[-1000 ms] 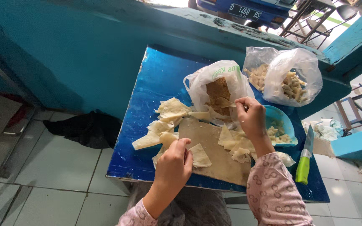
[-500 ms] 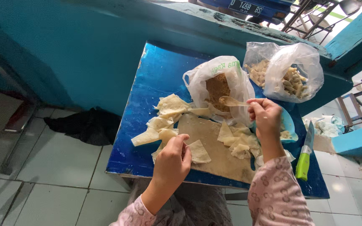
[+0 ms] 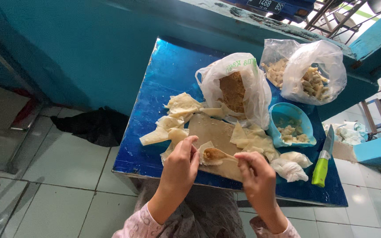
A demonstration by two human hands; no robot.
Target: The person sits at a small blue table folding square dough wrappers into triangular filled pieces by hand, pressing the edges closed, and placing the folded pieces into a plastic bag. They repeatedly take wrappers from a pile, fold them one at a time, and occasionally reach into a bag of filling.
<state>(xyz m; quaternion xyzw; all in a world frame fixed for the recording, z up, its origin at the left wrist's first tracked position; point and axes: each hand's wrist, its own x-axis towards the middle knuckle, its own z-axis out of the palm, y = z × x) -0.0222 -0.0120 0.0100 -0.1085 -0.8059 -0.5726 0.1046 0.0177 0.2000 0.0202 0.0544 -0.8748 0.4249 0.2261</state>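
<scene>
My left hand pinches the edge of a small pale dough wrapper lying on the brown board. My right hand holds a spoon whose bowl, loaded with brown filling, rests over that wrapper. More loose wrappers lie piled at the board's left and a second pile of wrappers at its right. A white plastic bag of brown filling stands open just beyond the board.
The blue table carries a blue bowl with pale pieces, a clear bag of fried pieces, a small knotted bag and a green-handled knife at the right. A teal wall and tiled floor lie to the left.
My right hand has come back from the filling bag toward me with the loaded spoon, down to the wrapper. My left hand stayed on the wrapper.
</scene>
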